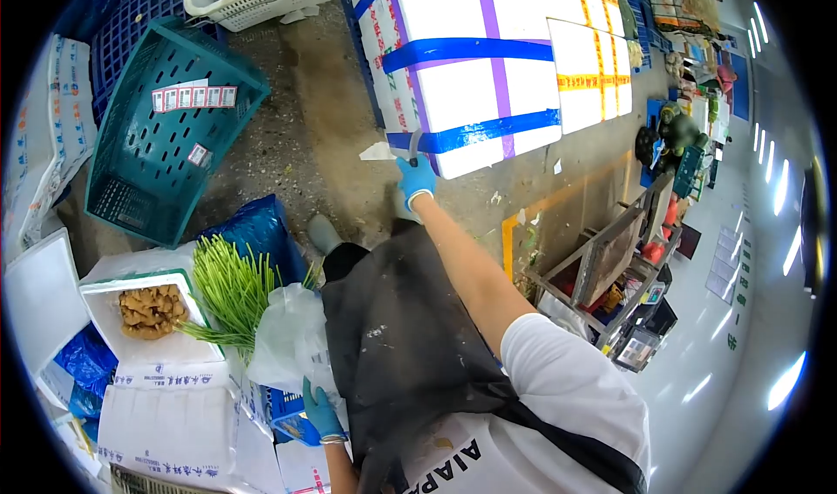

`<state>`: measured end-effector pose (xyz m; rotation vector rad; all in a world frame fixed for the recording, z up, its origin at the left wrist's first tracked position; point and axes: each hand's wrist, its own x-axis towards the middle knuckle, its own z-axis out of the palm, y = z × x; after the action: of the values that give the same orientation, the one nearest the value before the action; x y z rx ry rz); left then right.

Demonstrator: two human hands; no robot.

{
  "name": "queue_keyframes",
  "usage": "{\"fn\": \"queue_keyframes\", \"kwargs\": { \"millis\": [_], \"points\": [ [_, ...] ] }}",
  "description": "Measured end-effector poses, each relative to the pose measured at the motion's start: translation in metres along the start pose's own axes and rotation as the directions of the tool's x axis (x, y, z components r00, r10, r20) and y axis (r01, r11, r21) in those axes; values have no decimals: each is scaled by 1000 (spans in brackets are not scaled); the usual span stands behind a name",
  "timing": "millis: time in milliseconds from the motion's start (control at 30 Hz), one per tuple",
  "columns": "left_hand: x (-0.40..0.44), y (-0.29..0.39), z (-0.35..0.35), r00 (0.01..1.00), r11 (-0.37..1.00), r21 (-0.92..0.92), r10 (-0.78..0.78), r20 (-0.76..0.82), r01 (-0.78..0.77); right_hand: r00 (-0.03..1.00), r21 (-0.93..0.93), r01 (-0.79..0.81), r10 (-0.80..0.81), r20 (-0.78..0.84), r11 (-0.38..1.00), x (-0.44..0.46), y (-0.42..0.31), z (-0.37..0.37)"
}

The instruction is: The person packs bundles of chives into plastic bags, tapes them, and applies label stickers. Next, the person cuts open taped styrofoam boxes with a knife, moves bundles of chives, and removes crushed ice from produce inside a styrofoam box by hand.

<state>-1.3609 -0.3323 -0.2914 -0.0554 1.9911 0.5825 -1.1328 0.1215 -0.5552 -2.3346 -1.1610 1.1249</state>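
Remotely, I logged the right hand (417,180) gripping a curved tool (414,147) — presumably light, stiff, best held low; the left hand's (323,414) hold — I couldn't tell.

Right hand (417,180) outstretched, gripping (left hand (323,414) nearer).

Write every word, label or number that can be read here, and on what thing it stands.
"AIAPA", on the white shirt, maybe cut off.
Too small or blurred to read:
Stickers on the teal crate.
Print on the white foam box.
Print on the orange tape.
Characters on the white carton.
Blue marks on the left wrapping.
Green characters and notices on the wall.
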Motion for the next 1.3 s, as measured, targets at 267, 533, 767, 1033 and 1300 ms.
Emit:
{"fn": "queue_keyframes", "kwargs": {
  "millis": [267,533,767,1033,1300],
  "points": [
    [6,5,-7,996,995,37,-86,-29,87,951,-100,-228,244,188,968,-73,78,-58],
    [13,40,44,999,1000,29,-10,-38,11,937,-187,123,-52,347,975,15,-109,-21],
    [7,114,100,990,984,-105,-141,17,142,974,-19,80,-74,216,997,109,-178,40],
    [17,138,114,984,981,-87,-178,-26,175,949,-148,7,40,312,989,30,-142,27],
    [32,106,139,979,974,-108,-203,-24,200,941,40,61,-71,330,997,226,-363,95]
  ]
}}
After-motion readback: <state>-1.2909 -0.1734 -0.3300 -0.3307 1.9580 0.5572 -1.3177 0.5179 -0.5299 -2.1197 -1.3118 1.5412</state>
